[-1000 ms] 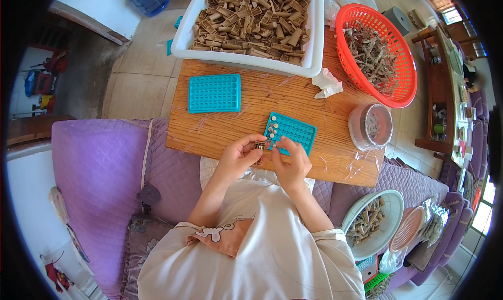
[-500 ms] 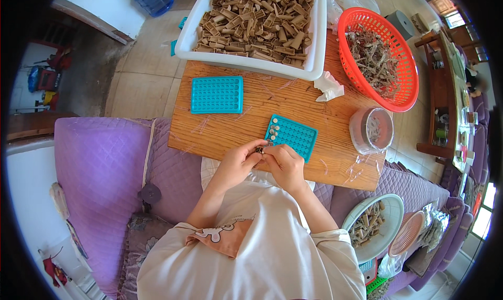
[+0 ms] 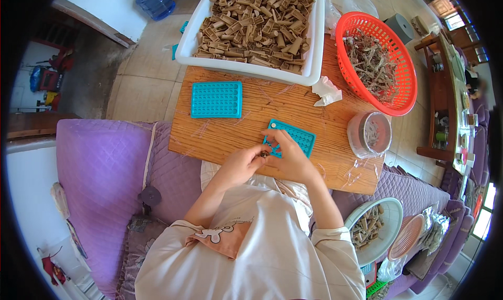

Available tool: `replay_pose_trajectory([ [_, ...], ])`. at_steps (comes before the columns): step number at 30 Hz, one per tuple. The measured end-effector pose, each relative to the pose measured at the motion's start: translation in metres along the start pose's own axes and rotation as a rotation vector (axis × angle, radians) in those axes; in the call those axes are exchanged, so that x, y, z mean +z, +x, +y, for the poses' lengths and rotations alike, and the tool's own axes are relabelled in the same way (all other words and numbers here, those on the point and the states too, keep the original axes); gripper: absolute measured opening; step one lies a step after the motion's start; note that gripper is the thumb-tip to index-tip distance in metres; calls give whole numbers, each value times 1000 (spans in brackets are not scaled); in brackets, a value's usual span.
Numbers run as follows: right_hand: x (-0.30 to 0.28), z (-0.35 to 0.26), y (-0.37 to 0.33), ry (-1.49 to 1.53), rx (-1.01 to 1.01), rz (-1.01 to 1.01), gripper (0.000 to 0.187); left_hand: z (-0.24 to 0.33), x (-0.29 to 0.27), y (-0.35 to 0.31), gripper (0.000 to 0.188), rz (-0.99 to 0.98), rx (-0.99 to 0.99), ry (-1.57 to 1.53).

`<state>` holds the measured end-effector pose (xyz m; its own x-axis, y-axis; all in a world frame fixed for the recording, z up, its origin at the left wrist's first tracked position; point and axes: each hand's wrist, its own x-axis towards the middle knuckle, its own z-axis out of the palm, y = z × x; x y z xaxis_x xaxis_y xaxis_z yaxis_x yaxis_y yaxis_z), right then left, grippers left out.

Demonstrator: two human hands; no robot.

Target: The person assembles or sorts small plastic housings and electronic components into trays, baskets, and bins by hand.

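My left hand (image 3: 240, 167) is closed at the table's near edge, pinching a small dark piece (image 3: 265, 154) whose kind is too small to make out. My right hand (image 3: 291, 158) arches over the left part of a blue tray (image 3: 300, 136) with rows of small round hollows. Its fingers and thumb are apart, with blue tray showing between them. One small pale round piece (image 3: 273, 125) sits at the tray's upper left corner; the hand hides the hollows below it.
A second blue tray (image 3: 216, 99) lies left on the wooden table (image 3: 251, 98). Behind stands a white bin (image 3: 251, 72) of brown pieces. At right are a red basket (image 3: 408, 85) of dried plant bits, crumpled tissue (image 3: 328, 92) and a clear tub (image 3: 370, 132). A pale basin (image 3: 393, 232) sits on the sofa.
My right hand has left the pinched piece and moved up over the blue tray, its fingers spreading and covering most of the round pieces. My left hand still holds the dark piece.
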<state>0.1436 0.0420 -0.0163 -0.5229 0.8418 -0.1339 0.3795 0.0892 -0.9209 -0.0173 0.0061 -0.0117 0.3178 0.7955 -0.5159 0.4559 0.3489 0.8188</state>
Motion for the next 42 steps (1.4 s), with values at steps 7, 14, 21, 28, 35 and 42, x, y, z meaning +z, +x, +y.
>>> replay_pose_trajectory([
  [7,-26,5,18,-142,-42,-276,50,-27,17,11,22,-62,170,-498],
  [14,-31,-29,38,-505,-49,-238,41,-29,-10,14,25,-74,74,-694],
  [21,-52,-57,99,-363,-305,-41,22,-41,-29,7,22,82,71,-866],
  [28,-109,-12,216,-720,-181,425,17,-44,-15,9,19,130,139,-844],
  [35,-107,7,249,-977,24,259,13,-38,-8,7,19,190,156,-952],
  [42,-115,-15,211,-490,-338,412,22,-35,-9,7,24,364,110,-1027],
])
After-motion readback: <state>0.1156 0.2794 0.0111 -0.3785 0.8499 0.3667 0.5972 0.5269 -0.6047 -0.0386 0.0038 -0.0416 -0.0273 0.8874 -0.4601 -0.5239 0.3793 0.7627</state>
